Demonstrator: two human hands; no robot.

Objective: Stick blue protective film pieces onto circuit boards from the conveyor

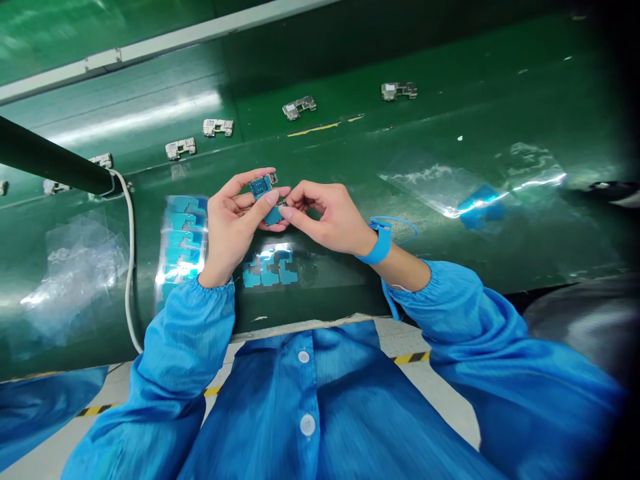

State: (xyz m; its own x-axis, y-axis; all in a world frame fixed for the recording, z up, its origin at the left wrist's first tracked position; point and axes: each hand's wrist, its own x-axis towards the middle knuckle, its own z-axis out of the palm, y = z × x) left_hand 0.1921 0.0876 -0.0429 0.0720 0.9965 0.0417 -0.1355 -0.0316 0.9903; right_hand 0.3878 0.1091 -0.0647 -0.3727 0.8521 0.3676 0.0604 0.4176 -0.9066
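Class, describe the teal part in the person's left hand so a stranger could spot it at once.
From the green conveyor belt, find the left hand above it. It pinches a small teal piece with a metal end. Unlike the teal pieces lying below, it is held up.

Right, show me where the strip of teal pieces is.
In the head view, the clear strip of teal pieces lies on the green conveyor belt, just beyond the left sleeve and beside the left hand, with a white cable to its left.
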